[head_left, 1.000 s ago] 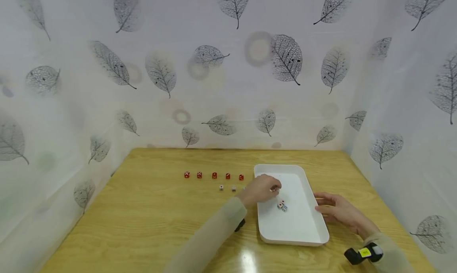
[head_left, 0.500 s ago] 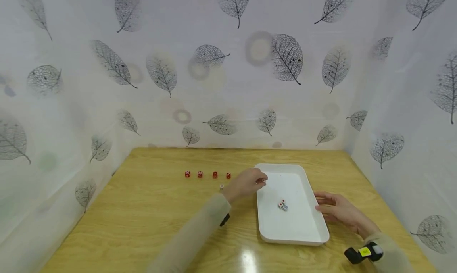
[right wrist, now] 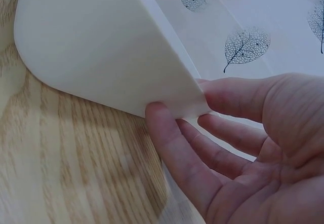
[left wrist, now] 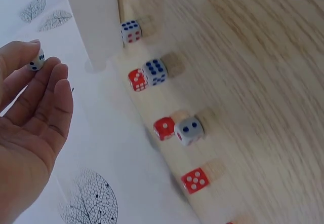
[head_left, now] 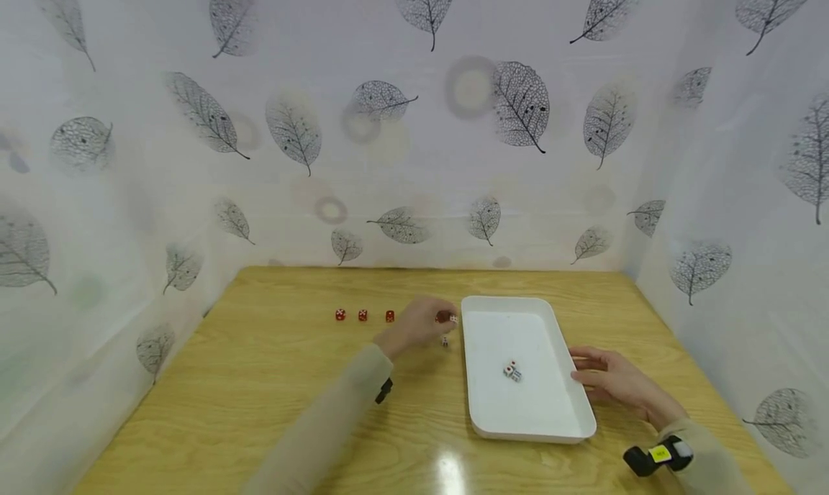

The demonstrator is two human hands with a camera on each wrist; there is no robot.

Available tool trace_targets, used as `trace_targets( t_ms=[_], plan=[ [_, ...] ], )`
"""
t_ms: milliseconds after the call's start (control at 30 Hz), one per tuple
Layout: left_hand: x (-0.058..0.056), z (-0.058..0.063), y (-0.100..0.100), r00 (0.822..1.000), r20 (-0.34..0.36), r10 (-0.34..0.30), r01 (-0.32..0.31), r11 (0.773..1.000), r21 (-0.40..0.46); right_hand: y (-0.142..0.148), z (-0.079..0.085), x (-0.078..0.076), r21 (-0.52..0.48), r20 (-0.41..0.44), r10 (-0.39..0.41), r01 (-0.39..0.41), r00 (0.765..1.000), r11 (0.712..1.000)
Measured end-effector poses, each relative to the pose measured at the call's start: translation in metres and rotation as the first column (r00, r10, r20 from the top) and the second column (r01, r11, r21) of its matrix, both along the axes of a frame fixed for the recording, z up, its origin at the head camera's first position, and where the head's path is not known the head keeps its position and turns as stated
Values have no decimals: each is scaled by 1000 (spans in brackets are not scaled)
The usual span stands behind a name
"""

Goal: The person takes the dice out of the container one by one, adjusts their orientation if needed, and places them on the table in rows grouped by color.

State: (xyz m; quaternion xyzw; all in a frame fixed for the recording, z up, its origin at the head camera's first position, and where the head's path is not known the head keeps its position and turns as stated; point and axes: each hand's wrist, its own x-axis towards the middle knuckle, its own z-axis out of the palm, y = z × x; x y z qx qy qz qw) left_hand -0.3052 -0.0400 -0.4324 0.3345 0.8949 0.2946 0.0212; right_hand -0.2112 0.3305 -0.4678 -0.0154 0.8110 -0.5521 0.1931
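Observation:
My left hand [head_left: 417, 324] is left of the tray, above the far part of the table. Its thumb and fingertips pinch a white die [left wrist: 36, 61] with dark pips. Below and around it stand several dice, among them a white die [left wrist: 189, 130] beside a red die [left wrist: 164, 127], and another white die [left wrist: 131, 31] near the tray wall. The hand hides some of the row in the head view. My right hand [head_left: 615, 383] rests against the right side of the white tray [head_left: 563, 409], its fingertips touching the outer wall and edge. A small cluster of white dice [head_left: 512, 371] lies inside the tray.
At the left end of the row sit red dice, such as the outermost red die [head_left: 340, 314]. The wooden table [head_left: 259, 380] ends against a leaf-patterned curtain [head_left: 414, 157] at the back and sides.
My left hand, with its fingers pinched together, has moved left from over the tray to above the row of dice. The right hand and tray stay in place.

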Motion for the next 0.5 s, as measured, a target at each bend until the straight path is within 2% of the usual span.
trace_targets(
  t_ms=[300, 500],
  plan=[
    [-3, 7, -19, 1000, 14, 22, -22, 999, 26, -1, 2, 1, -26, 12, -3, 3, 1000, 1000],
    [-8, 2, -34, 998, 40, 56, -58, 998, 37, -2, 3, 2, -28, 16, -7, 7, 1000, 1000]
  ],
)
